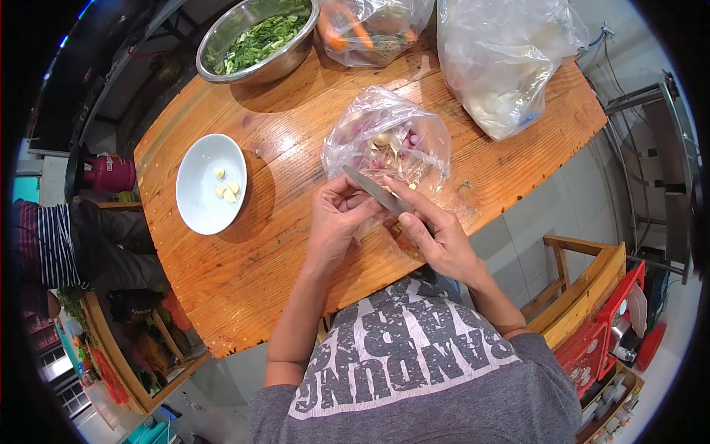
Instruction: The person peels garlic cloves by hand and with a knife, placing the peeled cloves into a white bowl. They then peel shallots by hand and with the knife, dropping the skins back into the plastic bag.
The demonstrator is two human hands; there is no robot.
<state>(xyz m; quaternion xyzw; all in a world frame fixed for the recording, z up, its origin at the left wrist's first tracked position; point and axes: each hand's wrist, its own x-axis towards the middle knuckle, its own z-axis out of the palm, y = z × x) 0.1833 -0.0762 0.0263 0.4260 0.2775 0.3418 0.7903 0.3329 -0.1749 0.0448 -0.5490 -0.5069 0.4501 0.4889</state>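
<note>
My right hand (441, 235) is closed around a small knife (371, 188), its blade pointing up and to the left. Just left of it, the fingers of my left hand (334, 218) are pinched together close to the blade; what they hold is hidden. Right behind both hands lies a clear plastic bag (355, 122) with shallots (412, 138) and garlic (381, 138) inside. To the left stands a white bowl (194, 200) containing several peeled garlic cloves (230, 194).
A steel bowl of chopped greens (268, 41) stands at the back left of the wooden table (288, 274). Bags of carrots (361, 33) and of pale contents (510, 66) are at the back. Another person's legs (115, 244) show at left; a wooden stool (580, 288) is at right.
</note>
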